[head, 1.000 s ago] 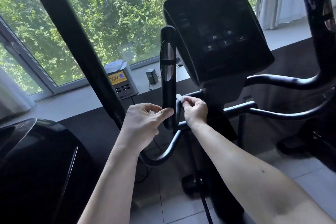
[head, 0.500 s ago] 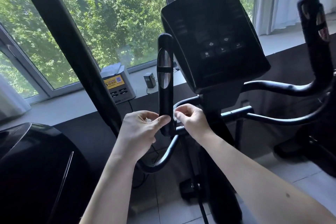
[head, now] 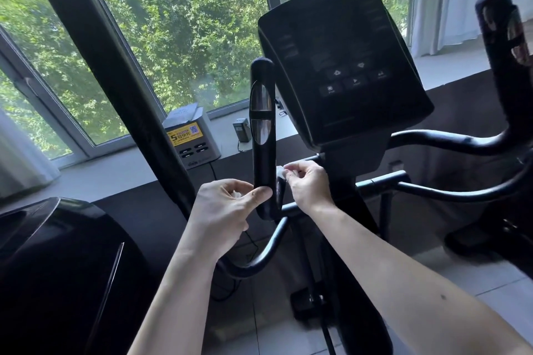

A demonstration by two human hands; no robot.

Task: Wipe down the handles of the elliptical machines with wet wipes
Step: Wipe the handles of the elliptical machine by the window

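Wipe stretched round the lower left handle

The wet wipe (head: 281, 172) sits behind the upright handle (head: 263, 153), right hand (head: 308, 186) pinching one end, left hand (head: 227, 204) clamped on the other (thumb across the front); best keep it taut and saw upward.

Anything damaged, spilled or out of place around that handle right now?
Nothing stands out. Both hands, left and right, pinch white wipe at the upright handle; the console looks intact.
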